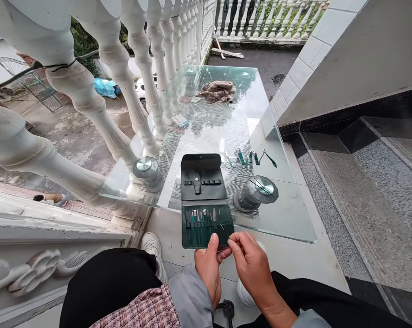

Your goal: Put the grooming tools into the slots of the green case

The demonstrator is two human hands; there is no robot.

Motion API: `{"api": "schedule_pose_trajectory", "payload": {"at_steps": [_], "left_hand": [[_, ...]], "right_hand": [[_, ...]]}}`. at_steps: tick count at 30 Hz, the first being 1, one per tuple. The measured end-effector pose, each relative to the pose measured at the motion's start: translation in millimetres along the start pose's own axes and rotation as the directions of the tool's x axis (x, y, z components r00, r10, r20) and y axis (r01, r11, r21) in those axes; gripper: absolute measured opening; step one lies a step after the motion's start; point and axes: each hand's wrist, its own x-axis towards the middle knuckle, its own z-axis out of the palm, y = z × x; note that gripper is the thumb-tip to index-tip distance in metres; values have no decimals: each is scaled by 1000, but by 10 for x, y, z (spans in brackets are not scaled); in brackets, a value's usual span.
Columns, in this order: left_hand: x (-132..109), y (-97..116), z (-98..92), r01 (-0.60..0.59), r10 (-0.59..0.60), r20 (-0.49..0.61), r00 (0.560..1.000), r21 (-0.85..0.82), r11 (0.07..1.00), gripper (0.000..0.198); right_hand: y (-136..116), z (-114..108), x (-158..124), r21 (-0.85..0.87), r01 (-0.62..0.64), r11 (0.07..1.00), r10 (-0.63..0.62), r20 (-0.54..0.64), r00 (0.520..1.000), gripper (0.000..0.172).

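In the head view, a green case (201, 199) lies unfolded at the centre of the frame, its length running top to bottom, with its upper part over the glass table (291, 221) and its lower part out past the near edge. The left hand (208, 269), lower centre, grips the case's bottom edge, thumb on top and fingers curled beneath.

The right hand (252, 260), just beside it on the right, has thumb and forefinger pinched together on the lower end of a slim dark tool (225, 230). That tool points away from the fingertips — up and to the left, its long axis slanting across the case — so its far tip is at the right end of the row of tools (200, 223). Whether the tip sits in a slot or only over it, I cannot tell. The right hand is the nearer to it, though the left thumb is close by.

Clippers (240, 156) and nippers (269, 157) lie right of the case — well apart from both hands.
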Motion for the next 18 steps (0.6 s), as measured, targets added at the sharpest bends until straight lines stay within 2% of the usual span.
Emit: {"api": "schedule_pose_trajectory", "payload": {"at_steps": [3, 9, 15, 18], "left_hand": [[-6, 20, 8, 0, 0, -5, 1000, -1, 1000, 39], [6, 44, 23, 23, -23, -64, 998, -7, 1000, 36], [19, 35, 29, 7, -8, -77, 997, -18, 1000, 35], [16, 24, 26, 9, -10, -88, 996, -11, 1000, 35]], "right_hand": [[-19, -24, -9, -39, 5, 999, -5, -4, 1000, 19], [-7, -83, -33, -44, -72, 996, 72, 9, 997, 22], [30, -91, -42, -126, 17, 992, -18, -6, 1000, 21], [19, -86, -31, -133, 6, 991, -8, -17, 1000, 22]]}}
